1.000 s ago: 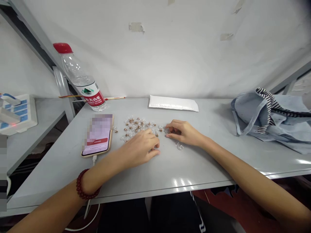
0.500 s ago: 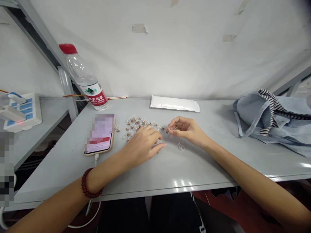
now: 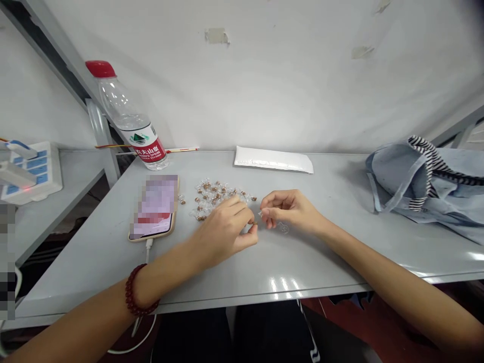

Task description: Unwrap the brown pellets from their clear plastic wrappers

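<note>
My left hand (image 3: 227,227) is closed in a pinch, with a small brown cork-like stopper (image 3: 255,223) at its fingertips. Facing it, my right hand (image 3: 289,207) pinches a tiny clear bottle-like piece (image 3: 260,214) between thumb and fingers; most of it is hidden. The two sets of fingertips are close together, just above the table. Beyond my left hand lies a loose pile of tiny clear bottles with brown stoppers (image 3: 215,194), partly covered by that hand. Another clear piece (image 3: 283,228) rests on the table below my right hand.
A phone (image 3: 155,206) with a charging cable lies left of the pile. Behind it stands a water bottle (image 3: 139,136) with a red cap. A white packet (image 3: 273,160) lies by the wall, and a blue cloth bag (image 3: 446,186) sits at right. A power strip (image 3: 34,171) is far left.
My left fingers have closed into a pinch on the brown stopper. My right hand has come slightly lower and nearer to the table's front, bringing the clear piece beside my left fingertips.
</note>
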Tool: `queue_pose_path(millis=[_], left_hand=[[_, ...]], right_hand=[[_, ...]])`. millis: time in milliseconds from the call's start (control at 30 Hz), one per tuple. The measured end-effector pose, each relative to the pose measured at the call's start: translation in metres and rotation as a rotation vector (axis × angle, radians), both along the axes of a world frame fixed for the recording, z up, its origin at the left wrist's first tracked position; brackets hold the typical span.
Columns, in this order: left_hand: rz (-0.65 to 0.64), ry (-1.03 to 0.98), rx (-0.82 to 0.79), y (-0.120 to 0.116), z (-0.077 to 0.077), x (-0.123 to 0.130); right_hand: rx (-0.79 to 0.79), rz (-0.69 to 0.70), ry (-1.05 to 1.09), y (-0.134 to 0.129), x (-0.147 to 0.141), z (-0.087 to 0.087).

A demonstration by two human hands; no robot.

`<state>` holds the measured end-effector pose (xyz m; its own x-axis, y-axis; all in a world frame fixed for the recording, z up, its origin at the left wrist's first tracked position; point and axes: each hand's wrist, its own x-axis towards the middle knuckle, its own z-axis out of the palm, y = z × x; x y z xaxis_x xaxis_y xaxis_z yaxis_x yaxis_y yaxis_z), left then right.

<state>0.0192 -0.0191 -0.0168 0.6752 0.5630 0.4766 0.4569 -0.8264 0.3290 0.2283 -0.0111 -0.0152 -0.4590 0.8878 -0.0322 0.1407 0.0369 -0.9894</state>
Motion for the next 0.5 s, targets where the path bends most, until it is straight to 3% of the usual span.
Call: queue_pose_path(millis=[200,333,500], left_hand=[[-0.050,0.259,-0.095,0.003,0.012,-0.008],[-0.038,0.421,-0.094,0.004,0.015,-0.010],[-0.088,0.474,-0.176,0.002,0.013,-0.008]], right_hand=[[0.280,-0.151,-0.370,0.010,0.014,-0.001],[0.344,-0.073,-0.593,0.015,0.020,0.000],[0.406,0.040,-0.797,0.017,0.024,0.003]])
